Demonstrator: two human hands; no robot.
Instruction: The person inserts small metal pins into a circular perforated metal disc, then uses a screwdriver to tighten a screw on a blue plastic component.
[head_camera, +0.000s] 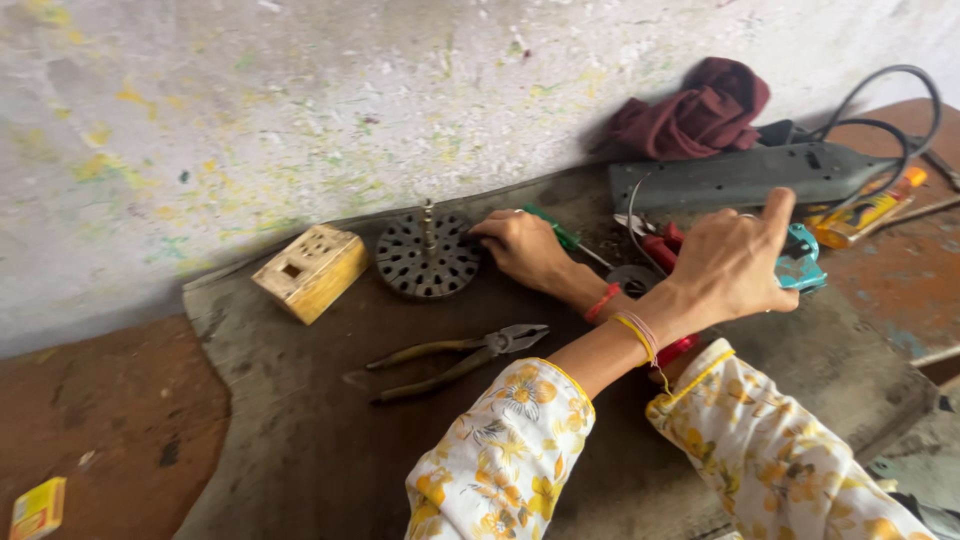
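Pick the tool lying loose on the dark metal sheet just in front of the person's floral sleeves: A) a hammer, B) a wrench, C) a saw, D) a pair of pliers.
D: a pair of pliers with worn handles lies on the metal sheet, touched by neither hand.

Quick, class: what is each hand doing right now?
Left hand: fingers curled, touching the round perforated metal disc; grip cannot be told.
Right hand: loosely open, hovering over tools, holding nothing visible.

Pliers, wooden block, maroon cloth — perhaps a glue bottle.
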